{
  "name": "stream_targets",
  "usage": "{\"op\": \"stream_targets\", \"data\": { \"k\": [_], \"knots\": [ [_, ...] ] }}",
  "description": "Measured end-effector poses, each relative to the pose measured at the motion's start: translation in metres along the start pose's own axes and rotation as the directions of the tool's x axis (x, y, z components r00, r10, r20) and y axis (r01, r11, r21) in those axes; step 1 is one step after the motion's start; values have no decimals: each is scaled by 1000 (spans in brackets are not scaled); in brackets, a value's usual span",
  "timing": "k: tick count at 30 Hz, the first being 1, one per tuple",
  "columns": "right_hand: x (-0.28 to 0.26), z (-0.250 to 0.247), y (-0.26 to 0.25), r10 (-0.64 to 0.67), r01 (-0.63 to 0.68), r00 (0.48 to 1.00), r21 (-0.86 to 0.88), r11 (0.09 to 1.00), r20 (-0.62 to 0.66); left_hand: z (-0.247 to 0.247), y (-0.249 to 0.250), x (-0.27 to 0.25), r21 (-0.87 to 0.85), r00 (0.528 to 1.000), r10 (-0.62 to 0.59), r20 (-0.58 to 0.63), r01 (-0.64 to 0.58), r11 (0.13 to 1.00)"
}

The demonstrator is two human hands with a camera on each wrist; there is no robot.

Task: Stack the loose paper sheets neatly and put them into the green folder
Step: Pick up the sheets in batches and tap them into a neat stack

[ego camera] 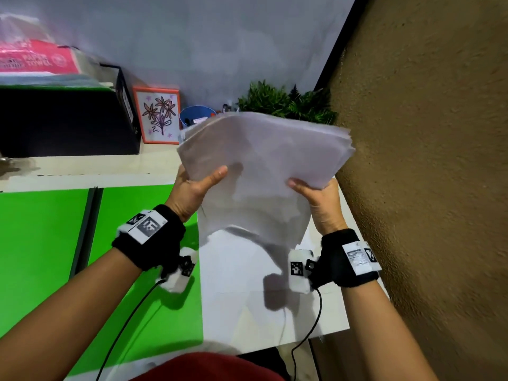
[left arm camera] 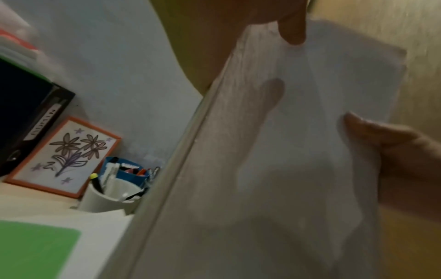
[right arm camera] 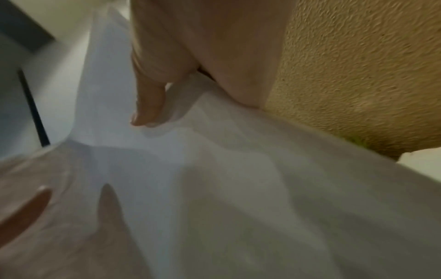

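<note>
A thick stack of white paper sheets (ego camera: 264, 160) is held up above the desk, bowed and tilted away from me. My left hand (ego camera: 198, 185) grips its left side, thumb on top. At its right side my right hand (ego camera: 316, 193) grips it the same way. The stack (left arm camera: 286, 151) fills the left wrist view, its layered edge (left arm camera: 181, 169) facing the lens. In the right wrist view the sheets (right arm camera: 238, 188) are blurred under my thumb (right arm camera: 148, 105). The green folder (ego camera: 110, 257) lies open and flat on the desk at the left. One more white sheet (ego camera: 261, 284) lies on the desk below the stack.
A rough brown wall (ego camera: 426, 188) stands close on the right. At the back are a black binder (ego camera: 68, 119), a framed flower drawing (ego camera: 159, 115), a blue pen pot (ego camera: 195, 115), a white cup (left arm camera: 112, 196) and a green plant (ego camera: 286, 103). Cables trail from both wristbands.
</note>
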State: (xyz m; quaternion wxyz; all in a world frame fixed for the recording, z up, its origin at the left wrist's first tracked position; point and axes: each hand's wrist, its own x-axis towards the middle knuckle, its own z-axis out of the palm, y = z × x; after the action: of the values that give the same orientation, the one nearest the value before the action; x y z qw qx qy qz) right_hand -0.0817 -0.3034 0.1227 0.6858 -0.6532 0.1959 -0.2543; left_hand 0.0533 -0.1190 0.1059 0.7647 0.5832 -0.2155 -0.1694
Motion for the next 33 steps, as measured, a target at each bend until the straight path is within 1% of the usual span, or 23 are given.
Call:
{"op": "stream_targets", "data": {
  "k": [2,4,6,9,12,14,16,17,19,20,21,23,24,25,26,27,28,29,30,31,32,33],
  "knots": [
    [-1,-1,-1,-9,9,1000,17,1000,-6,-1,9,0,-52,999,32,40,-30,998],
    [-4,-2,2,14,-14,1000,1,1000,-21,-4,9,-1,-58,995,48,89,-43,997],
    [-5,-3,12,49,-50,997,-25,998,-51,-9,1,-2,-40,995,27,96,-24,999],
    [-4,-5,25,101,-106,989,-45,993,-107,-20,-12,-3,5,997,-17,73,16,1000],
    [-5,2,32,128,-134,989,-92,987,-76,-21,-24,-3,33,991,-76,109,73,997],
    [-1,8,34,130,-135,990,-91,987,-60,-19,-34,0,48,992,-112,63,109,993],
    [4,12,35,148,-155,985,-80,985,-91,-21,-46,3,116,990,-136,-21,138,984],
    [6,11,39,161,-171,980,-81,982,-118,-25,-53,2,173,987,-159,-22,160,972],
    [10,6,45,187,-199,971,-71,977,-150,-35,-68,-6,290,968,-242,69,212,933],
    [11,0,50,219,-230,966,-72,970,-135,-42,-76,-10,355,954,-281,103,228,907],
    [13,-7,54,269,-279,956,-81,957,-118,-49,-82,-13,417,949,-299,98,234,878],
    [13,-32,67,405,-422,905,-167,891,-130,-66,-88,-12,492,964,-264,27,217,843],
    [10,-50,78,473,-504,863,-239,830,-180,-75,-87,-12,523,972,-236,-22,212,826],
    [5,-68,88,519,-578,815,-312,754,-257,-84,-85,-12,553,976,-210,-63,209,807],
    [-1,-84,97,548,-648,761,-374,663,-348,-95,-85,-11,587,977,-190,-92,208,783],
    [-9,-99,106,562,-705,709,-411,577,-427,-105,-84,-14,615,973,-199,-117,228,755],
    [-17,-108,111,571,-749,662,-416,515,-486,-116,-86,-17,631,966,-221,-137,257,732],
    [-25,-114,115,574,-778,629,-425,464,-525,-126,-87,-21,635,955,-253,-157,293,715],
    [-32,-116,119,563,-789,614,-440,428,-554,-134,-89,-25,640,946,-275,-173,320,698],
    [-36,-115,120,546,-788,615,-464,404,-569,-139,-89,-30,650,938,-291,-188,341,679],
    [-38,-111,122,541,-785,619,-474,399,-570,-141,-90,-33,658,932,-306,-193,354,665],
    [-38,-104,123,543,-773,634,-483,412,-551,-142,-91,-37,666,924,-324,-203,373,646]
  ]
}}
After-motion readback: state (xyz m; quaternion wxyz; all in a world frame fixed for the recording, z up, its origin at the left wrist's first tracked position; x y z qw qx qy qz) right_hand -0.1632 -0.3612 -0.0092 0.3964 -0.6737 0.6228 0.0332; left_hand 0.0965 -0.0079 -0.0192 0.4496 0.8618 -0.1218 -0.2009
